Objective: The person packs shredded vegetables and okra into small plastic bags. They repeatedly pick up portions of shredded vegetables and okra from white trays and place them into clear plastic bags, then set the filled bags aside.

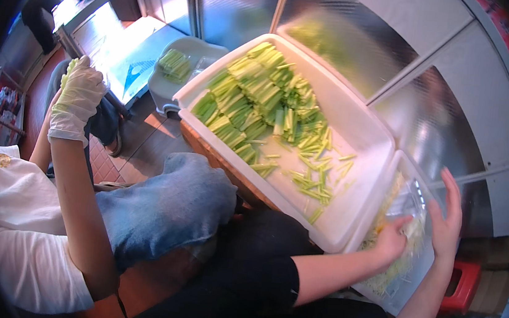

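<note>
A long white plastic tub (403, 163) at the right holds pale thin vegetable shreds (404, 265) and a clear plastic container (406, 200). My left hand (392, 242) is down in this tub among the shreds, its fingers curled beside the container. Blur hides whether it grips anything. Over the tub's right side, my right hand (445, 221) is raised with its fingers apart and nothing in it. Against the long tub stands a larger white tub (365, 170), with rows of cut green vegetable stalks (251, 98) and loose pieces scattered across its floor.
At the left sits a co-worker, whose gloved hand (78, 98) is raised with green stalks. A grey plastic stool (161, 98) bears a clear pack of cut stalks (176, 66). Metal-fronted panels (342, 33) rise behind the tubs. A red stool (462, 288) stands at the right.
</note>
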The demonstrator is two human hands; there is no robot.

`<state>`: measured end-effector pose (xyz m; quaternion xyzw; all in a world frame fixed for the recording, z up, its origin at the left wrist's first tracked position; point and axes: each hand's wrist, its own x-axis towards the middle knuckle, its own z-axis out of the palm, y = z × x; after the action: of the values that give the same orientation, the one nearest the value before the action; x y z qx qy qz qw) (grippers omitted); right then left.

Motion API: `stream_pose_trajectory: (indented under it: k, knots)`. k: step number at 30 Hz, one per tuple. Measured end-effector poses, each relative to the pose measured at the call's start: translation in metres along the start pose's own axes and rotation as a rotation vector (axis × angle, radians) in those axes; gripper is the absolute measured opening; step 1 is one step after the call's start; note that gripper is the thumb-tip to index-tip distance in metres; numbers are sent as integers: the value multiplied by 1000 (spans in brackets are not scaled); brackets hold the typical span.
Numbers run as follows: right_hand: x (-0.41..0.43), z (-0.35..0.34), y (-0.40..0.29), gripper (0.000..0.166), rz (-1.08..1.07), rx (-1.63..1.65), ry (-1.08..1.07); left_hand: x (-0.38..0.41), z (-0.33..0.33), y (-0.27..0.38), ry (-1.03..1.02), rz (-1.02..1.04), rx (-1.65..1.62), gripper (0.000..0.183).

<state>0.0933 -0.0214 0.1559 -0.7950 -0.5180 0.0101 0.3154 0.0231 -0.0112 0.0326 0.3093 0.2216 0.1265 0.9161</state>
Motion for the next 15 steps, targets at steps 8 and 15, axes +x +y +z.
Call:
stream_pose_trajectory:
  k: [8,15]
  knots:
    - [159,248,-56,59,-795,-314,-375,-3,11,-48,-141,-274,-551,40]
    - [207,367,-43,68,-930,-538,-161,-46,-153,70,-146,-36,-6,42]
